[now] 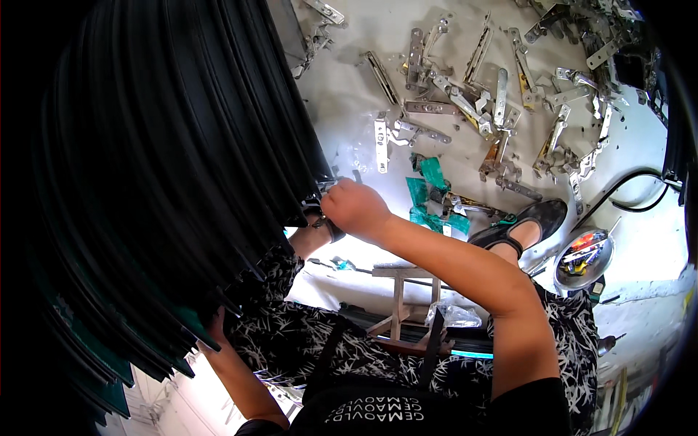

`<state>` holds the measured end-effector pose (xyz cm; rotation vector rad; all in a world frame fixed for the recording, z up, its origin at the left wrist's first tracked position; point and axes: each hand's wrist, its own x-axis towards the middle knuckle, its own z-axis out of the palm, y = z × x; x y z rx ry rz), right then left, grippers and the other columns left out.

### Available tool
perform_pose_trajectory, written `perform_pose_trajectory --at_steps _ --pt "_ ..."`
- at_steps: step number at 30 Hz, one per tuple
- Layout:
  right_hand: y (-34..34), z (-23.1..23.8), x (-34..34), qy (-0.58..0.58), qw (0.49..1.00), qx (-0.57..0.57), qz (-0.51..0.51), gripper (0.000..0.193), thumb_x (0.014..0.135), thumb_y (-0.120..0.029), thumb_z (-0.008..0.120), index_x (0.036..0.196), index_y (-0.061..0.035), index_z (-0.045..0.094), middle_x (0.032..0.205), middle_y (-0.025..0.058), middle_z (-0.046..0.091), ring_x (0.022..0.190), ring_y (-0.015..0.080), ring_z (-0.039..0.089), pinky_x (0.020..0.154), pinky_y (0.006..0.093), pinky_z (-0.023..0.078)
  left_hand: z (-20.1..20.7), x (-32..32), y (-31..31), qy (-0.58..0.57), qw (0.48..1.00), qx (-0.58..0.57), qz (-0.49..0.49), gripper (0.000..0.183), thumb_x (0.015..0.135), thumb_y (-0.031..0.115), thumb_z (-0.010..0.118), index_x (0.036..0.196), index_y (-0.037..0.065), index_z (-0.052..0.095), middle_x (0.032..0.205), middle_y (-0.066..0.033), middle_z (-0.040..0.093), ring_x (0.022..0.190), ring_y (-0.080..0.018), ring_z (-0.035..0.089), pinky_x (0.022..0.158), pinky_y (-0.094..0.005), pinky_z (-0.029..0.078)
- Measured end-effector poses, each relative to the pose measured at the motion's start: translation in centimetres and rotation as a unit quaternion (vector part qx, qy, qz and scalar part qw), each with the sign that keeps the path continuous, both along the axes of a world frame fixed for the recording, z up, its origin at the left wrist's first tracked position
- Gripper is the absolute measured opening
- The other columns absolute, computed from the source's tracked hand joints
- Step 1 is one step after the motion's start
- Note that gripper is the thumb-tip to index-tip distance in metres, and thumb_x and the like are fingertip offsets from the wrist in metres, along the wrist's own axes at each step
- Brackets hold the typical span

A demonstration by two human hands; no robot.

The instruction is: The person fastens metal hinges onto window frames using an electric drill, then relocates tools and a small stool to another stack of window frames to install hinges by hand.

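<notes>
A stack of long black profiles (182, 109) fills the left side, with their ends toward me. My right hand (355, 209) is closed at the end of the rightmost profile. A small metal fitting (325, 186) shows beside its fingertips; what the fingers grip is mostly hidden. At the lower left, my left hand (217, 327) reaches in under the profile ends. Its fingers are hidden behind them, so their pose does not show. Some of the lower profiles carry green film (190, 323).
Several metal hinge arms (502, 94) lie scattered across the pale floor. Torn green film (429, 190) lies near my shoe (534, 221). To the right stand a metal bowl of small tools (584, 258) and a curved black strip (640, 174). Below me is a wooden stool (398, 305).
</notes>
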<state>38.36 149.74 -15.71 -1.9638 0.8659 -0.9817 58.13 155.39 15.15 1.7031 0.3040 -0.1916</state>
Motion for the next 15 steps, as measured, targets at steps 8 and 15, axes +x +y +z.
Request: perform_pose_trajectory --at_steps 8,15 --pt "-0.6 4.6 -0.8 -0.105 0.994 -0.029 0.025 0.007 0.065 -0.018 0.062 0.064 -0.0124 0.058 0.068 0.0025 0.055 0.072 0.0212 0.054 0.058 0.0329 0.043 0.0 -0.6 -0.5 0.003 1.0 -0.029 0.011 0.054 0.095 0.043 0.047 0.137 0.01 0.048 0.139 -0.0101 0.051 0.129 -0.0343 0.043 0.108 -0.0557 0.032" --pt "-1.7 3.8 -2.5 -0.05 0.993 -0.052 0.091 0.012 0.065 -0.02 0.067 0.063 -0.0129 0.057 0.067 0.0024 0.052 0.068 0.0205 0.053 0.055 0.0334 0.045 0.2 -0.9 -0.5 -0.002 1.0 -0.018 -0.009 0.051 0.096 0.039 0.047 0.137 0.008 0.048 0.139 -0.0106 0.051 0.128 -0.0336 0.044 0.107 -0.0509 0.035"
